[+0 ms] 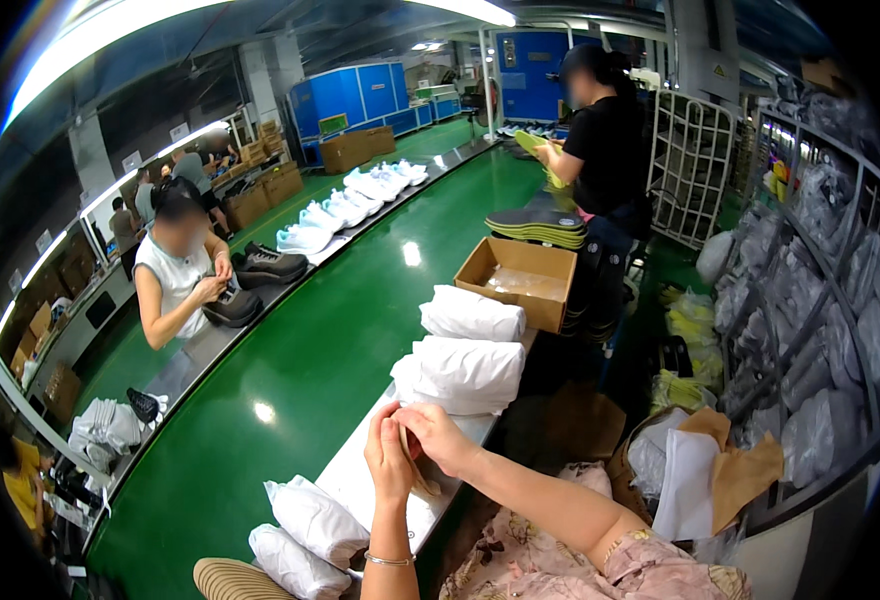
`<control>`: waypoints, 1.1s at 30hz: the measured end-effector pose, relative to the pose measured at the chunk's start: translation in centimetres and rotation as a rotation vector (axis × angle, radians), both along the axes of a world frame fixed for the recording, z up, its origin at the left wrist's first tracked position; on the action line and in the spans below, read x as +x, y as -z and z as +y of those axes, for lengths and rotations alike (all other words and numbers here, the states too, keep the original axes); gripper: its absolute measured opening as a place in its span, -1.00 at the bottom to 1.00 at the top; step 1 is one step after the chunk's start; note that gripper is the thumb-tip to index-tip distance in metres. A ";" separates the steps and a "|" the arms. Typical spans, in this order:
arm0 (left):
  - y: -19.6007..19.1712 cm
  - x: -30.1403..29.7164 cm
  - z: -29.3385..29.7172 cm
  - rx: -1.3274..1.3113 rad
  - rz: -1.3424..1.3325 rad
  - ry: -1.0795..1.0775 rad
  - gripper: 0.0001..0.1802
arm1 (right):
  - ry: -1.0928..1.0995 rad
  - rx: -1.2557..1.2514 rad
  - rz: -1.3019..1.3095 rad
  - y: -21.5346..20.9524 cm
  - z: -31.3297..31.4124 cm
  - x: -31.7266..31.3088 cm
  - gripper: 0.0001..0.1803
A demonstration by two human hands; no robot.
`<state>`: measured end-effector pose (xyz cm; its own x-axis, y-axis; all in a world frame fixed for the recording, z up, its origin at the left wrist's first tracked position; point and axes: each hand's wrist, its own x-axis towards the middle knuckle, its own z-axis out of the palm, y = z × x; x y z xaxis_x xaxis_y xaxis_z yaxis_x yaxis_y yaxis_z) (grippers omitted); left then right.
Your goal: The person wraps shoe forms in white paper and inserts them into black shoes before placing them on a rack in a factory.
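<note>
My left hand (390,462) and my right hand (442,440) meet above the white ledge of the bench, fingers closed together. Between them is a thin, tan, curved piece (422,482), mostly covered by my fingers, so its kind does not show. Just beyond my hands lie bundles wrapped in white paper, a nearer one (460,375) and a farther one (473,314). To the left of my left forearm are two more white wrapped bundles (317,520), and a ribbed tan sole (240,578) shows at the lower edge.
A green conveyor belt (305,385) runs alongside the ledge. An open cardboard box (516,275) stands past the bundles, near stacked insoles (537,228). Across the belt a person (182,265) handles a dark shoe; white sneakers (345,207) line the far edge. Another person (605,150) holds yellow-green insoles.
</note>
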<state>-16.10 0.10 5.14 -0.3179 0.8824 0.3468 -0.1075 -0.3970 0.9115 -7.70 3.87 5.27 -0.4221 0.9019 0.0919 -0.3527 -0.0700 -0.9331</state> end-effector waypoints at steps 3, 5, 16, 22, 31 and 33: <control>-0.1 -0.7 0.1 -0.009 0.014 0.009 -0.64 | -0.011 0.085 0.066 0.2 -0.5 -0.3 -0.73; -0.2 -1.0 -0.2 -0.036 -0.022 0.043 -0.64 | -0.025 0.082 0.101 0.2 -1.0 -0.2 -0.75; -1.0 0.0 -0.7 -0.067 -0.033 0.104 -0.67 | 0.085 0.078 0.109 1.4 -2.1 0.5 -0.77; 6.4 -1.1 0.1 -0.160 0.112 -0.093 -0.76 | 0.329 0.418 -0.125 1.3 -3.3 2.3 -0.73; 0.8 -0.7 -0.4 0.168 0.394 -0.017 -0.71 | 0.010 -0.017 0.114 -0.4 -2.0 0.8 -0.82; 1.2 -0.1 0.4 0.142 0.224 0.059 -0.72 | 0.042 -0.041 0.121 0.0 -1.2 1.1 -0.81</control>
<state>-16.21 0.46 3.93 -0.1687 0.8346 0.5244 0.0633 -0.5217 0.8508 -6.59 2.69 5.25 -0.3719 0.9226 0.1024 -0.4658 -0.0901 -0.8803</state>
